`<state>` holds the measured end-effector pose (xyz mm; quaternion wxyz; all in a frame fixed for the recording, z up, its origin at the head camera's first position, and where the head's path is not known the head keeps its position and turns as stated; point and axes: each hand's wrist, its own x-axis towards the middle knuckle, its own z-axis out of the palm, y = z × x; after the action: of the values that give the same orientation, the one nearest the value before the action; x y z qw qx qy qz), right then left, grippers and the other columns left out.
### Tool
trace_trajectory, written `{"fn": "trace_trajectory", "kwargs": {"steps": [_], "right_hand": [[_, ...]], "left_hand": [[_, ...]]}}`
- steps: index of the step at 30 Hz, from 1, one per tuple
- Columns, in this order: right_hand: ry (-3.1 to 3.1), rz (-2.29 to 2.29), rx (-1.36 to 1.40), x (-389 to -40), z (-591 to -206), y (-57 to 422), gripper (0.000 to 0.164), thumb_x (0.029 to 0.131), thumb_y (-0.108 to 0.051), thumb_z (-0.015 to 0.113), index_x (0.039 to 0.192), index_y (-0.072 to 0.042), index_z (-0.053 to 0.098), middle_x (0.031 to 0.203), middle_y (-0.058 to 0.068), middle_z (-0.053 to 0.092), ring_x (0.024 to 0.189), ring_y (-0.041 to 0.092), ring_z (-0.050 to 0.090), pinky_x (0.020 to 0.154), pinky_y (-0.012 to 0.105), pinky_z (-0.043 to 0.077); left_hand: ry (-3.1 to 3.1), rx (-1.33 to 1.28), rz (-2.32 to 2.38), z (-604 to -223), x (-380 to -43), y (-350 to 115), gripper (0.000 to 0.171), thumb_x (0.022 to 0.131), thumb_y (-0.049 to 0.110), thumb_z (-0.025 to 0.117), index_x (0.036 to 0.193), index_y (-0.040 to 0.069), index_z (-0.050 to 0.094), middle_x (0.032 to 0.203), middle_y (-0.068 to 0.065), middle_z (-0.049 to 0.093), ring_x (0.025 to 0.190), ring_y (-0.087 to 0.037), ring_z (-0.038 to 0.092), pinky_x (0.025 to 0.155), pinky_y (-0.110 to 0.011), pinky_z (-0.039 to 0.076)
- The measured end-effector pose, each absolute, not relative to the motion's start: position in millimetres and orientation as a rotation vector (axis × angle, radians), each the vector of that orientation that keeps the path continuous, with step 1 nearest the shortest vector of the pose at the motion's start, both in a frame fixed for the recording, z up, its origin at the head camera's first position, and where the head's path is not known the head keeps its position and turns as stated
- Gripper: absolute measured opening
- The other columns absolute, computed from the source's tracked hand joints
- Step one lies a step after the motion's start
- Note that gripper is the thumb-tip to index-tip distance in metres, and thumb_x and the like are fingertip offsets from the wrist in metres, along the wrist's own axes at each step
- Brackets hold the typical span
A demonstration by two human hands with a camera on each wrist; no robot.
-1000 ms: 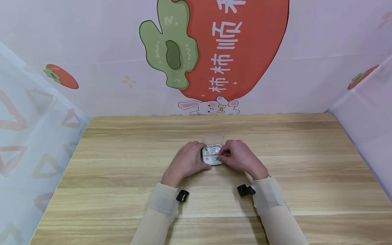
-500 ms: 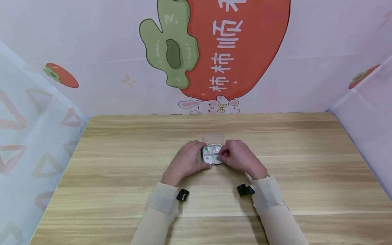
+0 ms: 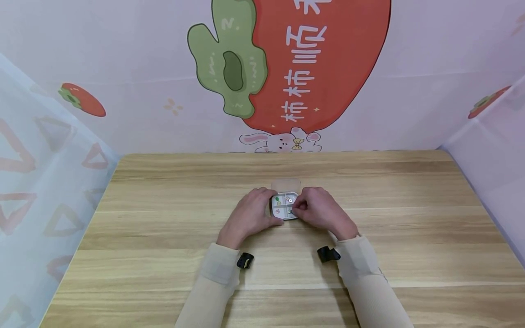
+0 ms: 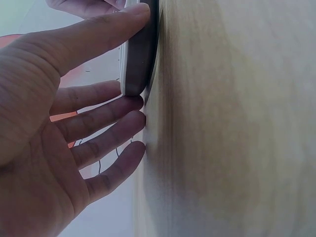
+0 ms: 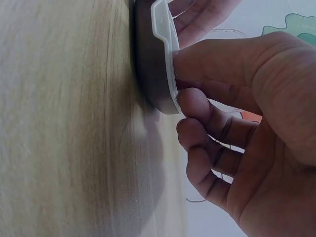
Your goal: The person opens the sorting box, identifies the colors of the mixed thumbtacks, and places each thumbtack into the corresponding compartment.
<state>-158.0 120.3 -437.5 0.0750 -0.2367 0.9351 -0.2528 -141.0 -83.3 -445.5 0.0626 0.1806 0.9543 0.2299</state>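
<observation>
A small white-lined pill box with four compartments lies on the table, its clear lid folded back flat behind it. My left hand grips the box's left end between thumb and fingers. In the left wrist view the box's dark side sits under that thumb. My right hand reaches in from the right, thumb and forefinger at the front right compartment. Whether they pinch anything is hidden. Inside the box lie a green bit, a pink bit and several small round pieces.
The wooden table extends around both hands. A printed cloth backdrop rises at its far edge and along both sides. Black wrist cameras hang at the inner side of each sleeve.
Both hands stay in place at the box. The whole view shifts very slightly; nothing has visibly been lifted or let go.
</observation>
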Motion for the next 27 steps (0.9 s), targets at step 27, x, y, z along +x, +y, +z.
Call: {"fn": "trace_trajectory", "kwargs": {"steps": [27], "right_hand": [[2.801, -0.817, -0.635, -159.7, -432.8, 129.5, 0.003, 0.079, -0.020, 0.068, 0.082, -0.019, 0.069, 0.074, -0.008, 0.055, 0.067, 0.012, 0.050, 0.060, 0.026, 0.043]], "left_hand": [[2.865, 0.527, 0.687, -444.2, -140.5, -83.4, 0.073, 0.069, 0.048, 0.075, 0.128, 0.012, 0.051, 0.128, -0.002, 0.051, 0.120, -0.019, 0.043, 0.101, -0.034, 0.030]]}}
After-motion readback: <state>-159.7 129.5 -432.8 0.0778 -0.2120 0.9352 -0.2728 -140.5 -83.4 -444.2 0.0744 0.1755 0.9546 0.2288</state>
